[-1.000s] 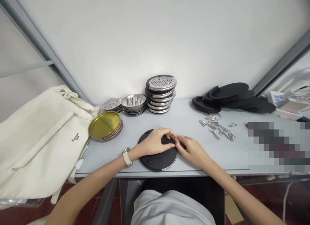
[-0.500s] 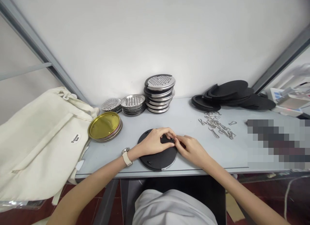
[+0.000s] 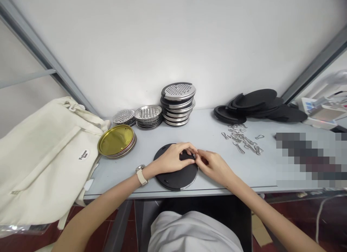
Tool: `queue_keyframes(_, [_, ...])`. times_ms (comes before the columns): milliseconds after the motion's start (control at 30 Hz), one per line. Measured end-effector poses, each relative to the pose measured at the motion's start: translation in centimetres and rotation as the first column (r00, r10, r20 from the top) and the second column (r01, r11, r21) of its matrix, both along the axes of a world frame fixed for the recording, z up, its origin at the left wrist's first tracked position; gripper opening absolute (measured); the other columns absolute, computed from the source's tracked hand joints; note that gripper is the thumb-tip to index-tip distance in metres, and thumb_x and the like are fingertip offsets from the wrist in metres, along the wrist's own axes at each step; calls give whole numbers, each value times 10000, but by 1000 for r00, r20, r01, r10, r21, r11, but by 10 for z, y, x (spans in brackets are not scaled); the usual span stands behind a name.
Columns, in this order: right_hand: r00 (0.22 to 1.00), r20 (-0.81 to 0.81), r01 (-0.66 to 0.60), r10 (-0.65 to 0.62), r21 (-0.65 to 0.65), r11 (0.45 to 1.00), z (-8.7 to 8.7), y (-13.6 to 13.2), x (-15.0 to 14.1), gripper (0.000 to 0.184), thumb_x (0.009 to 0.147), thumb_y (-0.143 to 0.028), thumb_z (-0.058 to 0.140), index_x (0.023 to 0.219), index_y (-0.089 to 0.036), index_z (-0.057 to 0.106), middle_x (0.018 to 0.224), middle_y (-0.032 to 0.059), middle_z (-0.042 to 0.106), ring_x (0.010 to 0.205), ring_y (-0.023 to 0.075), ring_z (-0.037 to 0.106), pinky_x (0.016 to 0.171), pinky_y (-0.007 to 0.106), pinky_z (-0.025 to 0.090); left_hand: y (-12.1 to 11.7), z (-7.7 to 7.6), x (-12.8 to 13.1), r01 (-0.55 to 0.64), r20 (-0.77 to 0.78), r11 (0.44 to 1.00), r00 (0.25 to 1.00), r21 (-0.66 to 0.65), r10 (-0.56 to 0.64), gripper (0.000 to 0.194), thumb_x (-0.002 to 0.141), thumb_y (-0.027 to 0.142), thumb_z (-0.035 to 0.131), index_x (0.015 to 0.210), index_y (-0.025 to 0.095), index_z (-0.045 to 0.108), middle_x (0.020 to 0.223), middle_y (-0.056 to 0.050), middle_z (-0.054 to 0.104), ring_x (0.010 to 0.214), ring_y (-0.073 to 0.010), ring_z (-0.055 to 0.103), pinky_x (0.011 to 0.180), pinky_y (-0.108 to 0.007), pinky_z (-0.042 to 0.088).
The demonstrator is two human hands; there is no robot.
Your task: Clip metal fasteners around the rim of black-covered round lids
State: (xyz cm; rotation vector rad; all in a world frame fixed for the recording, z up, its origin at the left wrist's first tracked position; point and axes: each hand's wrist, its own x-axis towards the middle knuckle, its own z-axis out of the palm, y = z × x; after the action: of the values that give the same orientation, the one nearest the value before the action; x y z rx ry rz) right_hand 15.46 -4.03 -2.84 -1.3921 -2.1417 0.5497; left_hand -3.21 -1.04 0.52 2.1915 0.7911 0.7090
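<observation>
A black round grater base [image 3: 173, 179] lies flat near the table's front edge, with a thin metal rim showing at its lower right. Across its top rests my left hand [image 3: 175, 158], thumb and fingertips closed at the base's right edge. My right hand [image 3: 214, 167] pinches at that same edge, its fingertips meeting those of the left. Between them a bit of a small metal clip [image 3: 194, 156] shows; the fingers cover most of it. Right of my hands lies a loose pile of metal spring clips [image 3: 241, 139].
Behind the base stand a tall stack of graters in black holders [image 3: 179, 103], grater discs [image 3: 148, 116] and perforated discs [image 3: 124, 117]. Gold lids [image 3: 116, 140] sit to the left, beside a cream bag [image 3: 46, 154]. Black bases [image 3: 255, 103] are heaped at back right.
Both hands stay at the base's right edge with almost no movement. The whole view has shifted very slightly.
</observation>
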Motion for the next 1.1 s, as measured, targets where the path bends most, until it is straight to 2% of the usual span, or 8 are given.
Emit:
queue_keyframes(300, [1000,22,-2,2,-5,1000,-1,1,1,211,902,-264,385,738,-211,506,577,-22,530,497,130,463,518,233,315,0,-1,0,31,33,1000,999,8,-31,256,778,82,621,1014,180,607,986,-19,665,885,-130,607,845,-251,466])
queue_keyframes(600, [998,39,-40,40,1,999,2,0,1,247,929,-263,365,890,-194,598,645,1,601,540,143,513,546,241,337,0,-1,0,12,57,1000,998,-9,-12,236,769,92,636,988,176,605,969,-17,659,881,-127,602,840,-247,466])
queue_keyframes(1100, [995,93,-36,32,39,999,-1,2,1,330,964,-294,331,800,-191,597,617,13,591,563,152,524,572,248,338,2,-3,-1,11,30,1000,999,21,-12,237,762,111,646,984,176,599,968,-18,642,876,-134,587,826,-257,469])
